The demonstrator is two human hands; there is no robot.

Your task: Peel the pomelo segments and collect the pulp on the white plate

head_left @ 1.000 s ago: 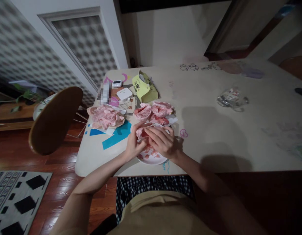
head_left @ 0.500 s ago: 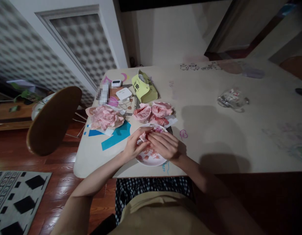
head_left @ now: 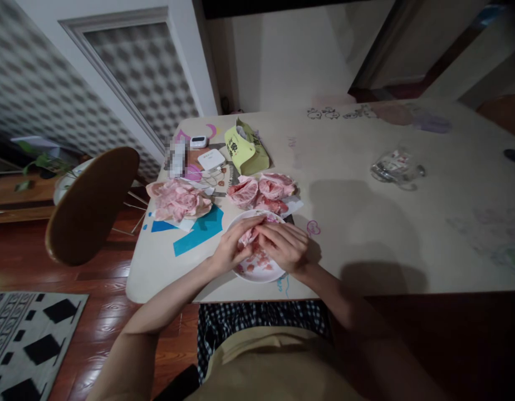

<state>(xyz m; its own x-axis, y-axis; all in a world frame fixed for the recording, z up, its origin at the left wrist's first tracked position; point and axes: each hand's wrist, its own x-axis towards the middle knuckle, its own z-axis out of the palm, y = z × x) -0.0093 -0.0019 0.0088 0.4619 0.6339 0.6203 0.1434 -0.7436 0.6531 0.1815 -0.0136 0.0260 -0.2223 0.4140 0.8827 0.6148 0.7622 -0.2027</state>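
My left hand is curled around a pomelo segment with pale pink skin, held over a white plate. Bent fingers of my right hand press together against the same segment from the right; the fingertips are partly hidden. Loose bits of pinkish pomelo flesh lie on the plate under both hands. Just behind the plate rest larger pomelo chunks on white paper. To the left is a heap of pink peel and membrane.
A yellow-green visor cap, a white box-shaped device and a small device with a dark screen stand at the back left. Blue strips mark the table's left part. A clear glass-like vessel lies right. A brown chair stands left.
My right fingers have drawn back slightly to the right and curled more, showing more of the segment in my left hand. The other things on the table have stayed put.
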